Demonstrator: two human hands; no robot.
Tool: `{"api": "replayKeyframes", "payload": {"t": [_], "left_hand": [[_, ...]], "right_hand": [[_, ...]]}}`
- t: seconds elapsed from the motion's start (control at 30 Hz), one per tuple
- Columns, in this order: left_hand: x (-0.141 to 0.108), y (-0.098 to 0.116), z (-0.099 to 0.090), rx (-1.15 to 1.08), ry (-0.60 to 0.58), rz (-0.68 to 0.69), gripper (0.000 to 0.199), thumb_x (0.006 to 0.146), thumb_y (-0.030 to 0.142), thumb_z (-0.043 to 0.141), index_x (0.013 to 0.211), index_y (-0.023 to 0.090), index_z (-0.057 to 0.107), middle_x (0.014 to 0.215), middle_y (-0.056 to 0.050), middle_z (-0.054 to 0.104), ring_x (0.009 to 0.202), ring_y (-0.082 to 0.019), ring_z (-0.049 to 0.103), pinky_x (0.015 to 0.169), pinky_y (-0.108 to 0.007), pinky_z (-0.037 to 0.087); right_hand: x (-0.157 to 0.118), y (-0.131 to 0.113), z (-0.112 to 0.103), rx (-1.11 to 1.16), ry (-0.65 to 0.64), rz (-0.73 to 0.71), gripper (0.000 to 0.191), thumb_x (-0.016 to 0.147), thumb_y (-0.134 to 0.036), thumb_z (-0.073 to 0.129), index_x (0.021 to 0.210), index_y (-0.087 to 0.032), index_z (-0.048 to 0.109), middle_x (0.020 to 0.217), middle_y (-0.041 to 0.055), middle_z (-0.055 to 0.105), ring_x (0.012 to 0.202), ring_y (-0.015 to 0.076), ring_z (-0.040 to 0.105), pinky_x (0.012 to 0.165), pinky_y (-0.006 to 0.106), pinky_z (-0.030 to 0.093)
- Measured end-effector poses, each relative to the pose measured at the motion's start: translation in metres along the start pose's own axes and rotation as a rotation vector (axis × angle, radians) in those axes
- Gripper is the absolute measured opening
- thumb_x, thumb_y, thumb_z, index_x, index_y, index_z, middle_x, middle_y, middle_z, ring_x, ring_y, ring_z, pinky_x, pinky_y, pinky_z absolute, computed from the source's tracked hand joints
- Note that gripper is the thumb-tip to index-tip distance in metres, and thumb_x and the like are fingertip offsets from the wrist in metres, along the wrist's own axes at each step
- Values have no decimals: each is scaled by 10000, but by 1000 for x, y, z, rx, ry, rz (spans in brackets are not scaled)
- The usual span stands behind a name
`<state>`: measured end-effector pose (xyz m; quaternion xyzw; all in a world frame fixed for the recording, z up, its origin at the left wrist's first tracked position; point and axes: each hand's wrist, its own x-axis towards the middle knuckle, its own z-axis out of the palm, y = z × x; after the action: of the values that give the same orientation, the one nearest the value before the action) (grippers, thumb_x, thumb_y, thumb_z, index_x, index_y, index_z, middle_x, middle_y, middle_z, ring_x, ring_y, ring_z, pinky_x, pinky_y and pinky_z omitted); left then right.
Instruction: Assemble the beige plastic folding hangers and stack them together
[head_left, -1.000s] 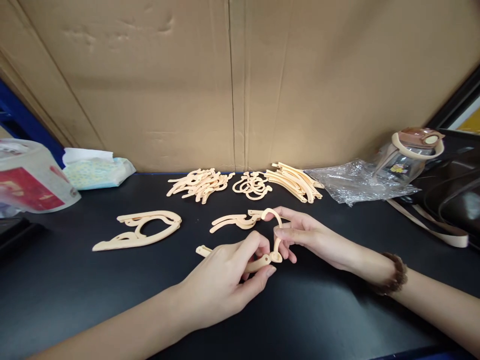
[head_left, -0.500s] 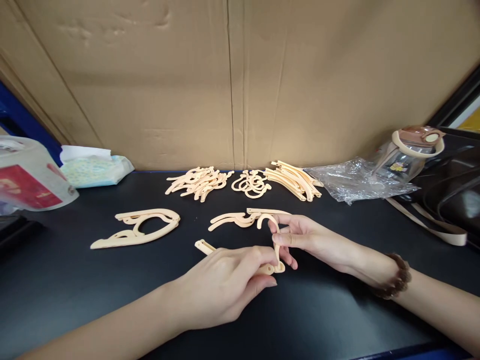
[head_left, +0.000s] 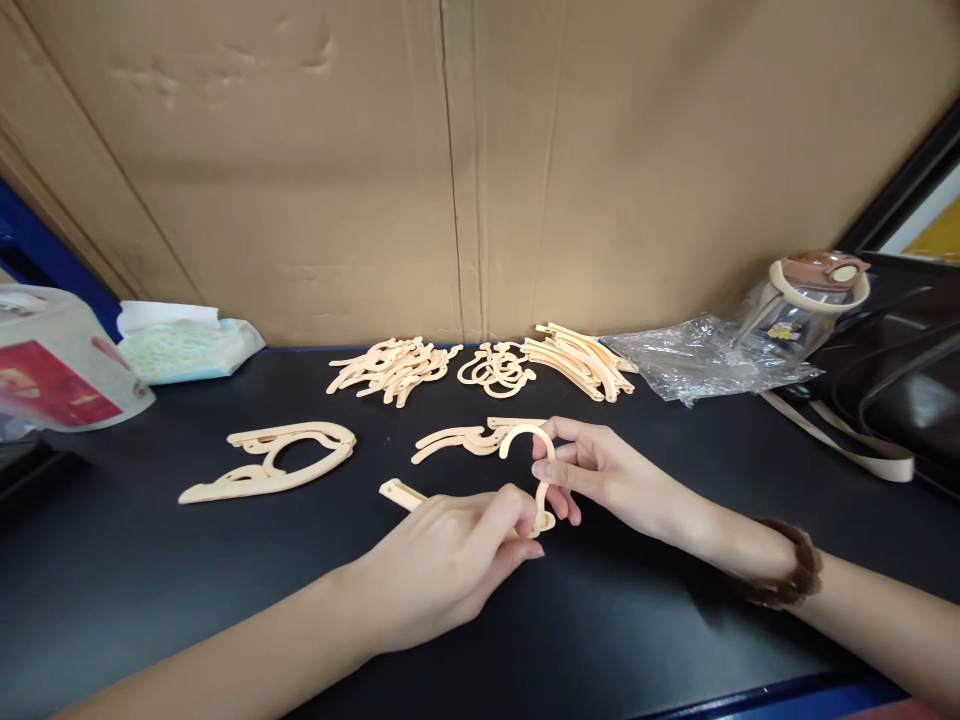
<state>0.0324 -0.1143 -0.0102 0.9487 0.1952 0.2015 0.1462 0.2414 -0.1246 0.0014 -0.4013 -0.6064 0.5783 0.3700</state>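
Closed round a long cream plastic arm piece (head_left: pixel 403 494) is my left hand (head_left: pixel 457 550); the arm's far end sticks out to the left. My right hand (head_left: pixel 589 462) pinches a cream hook (head_left: pixel 528 432) by its stem, its curve at the top. The hook's lower end meets the arm piece at my left fingertips, which partly hide the joint. Behind my hands lie loose cream pieces (head_left: pixel 454 440) on the black table. To the left rests a joined cream frame (head_left: pixel 277 470), folded in a loop.
Along the cardboard wall (head_left: pixel 360 200) lie piles of short pieces (head_left: pixel 397 368), hooks (head_left: pixel 496 370) and long arms (head_left: pixel 581 360). Clear plastic wrap (head_left: pixel 697 355) and a bottle (head_left: pixel 806 310) stand right, with a strap (head_left: pixel 840 440). A wipes pack (head_left: pixel 187 345) and a translucent container (head_left: pixel 67 360) are left.
The hook has turned so that its curve shows more broadly. Both hands have shifted slightly left in view, and the whole scene has moved a little with the camera.
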Motion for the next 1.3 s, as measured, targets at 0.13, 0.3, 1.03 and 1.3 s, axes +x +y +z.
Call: {"api": "replayKeyframes", "payload": {"t": [0.13, 0.3, 1.03, 1.3], "left_hand": [[3, -3, 0, 9, 12, -114, 141, 948, 213, 443, 882, 249, 324, 665, 81, 535, 507, -110, 529, 495, -209, 344], [7, -5, -2, -23, 40, -262, 72, 955, 244, 419, 1007, 252, 369, 805, 45, 627, 644, -144, 620, 566, -237, 413], [18, -12, -36, -825, 287, -712, 323, 838, 385, 566, 1051, 220, 387, 999, -46, 645, 603, -104, 580, 462, -202, 405], [20, -9, -35, -809, 236, -723, 360, 859, 440, 533, 1080, 157, 555, 898, -60, 660, 623, -122, 553, 462, -211, 383]], "right_hand": [[-5, -1, 5, -127, 120, -91, 198, 902, -373, 558, 863, -215, 444, 596, -56, 583, 515, 96, 530, 565, 246, 444], [-7, -2, 9, -189, 179, -152, 209, 922, -362, 531, 824, -221, 412, 682, -38, 626, 528, 98, 568, 612, 262, 457], [7, -1, -37, -1070, 380, -89, 214, 959, -333, 391, 889, -210, 552, 770, 21, 647, 698, 178, 581, 674, 335, 419], [3, 1, -22, -418, 268, -266, 470, 968, -296, 379, 1422, -272, 261, 931, 16, 580, 653, 120, 556, 699, 326, 487]]}}
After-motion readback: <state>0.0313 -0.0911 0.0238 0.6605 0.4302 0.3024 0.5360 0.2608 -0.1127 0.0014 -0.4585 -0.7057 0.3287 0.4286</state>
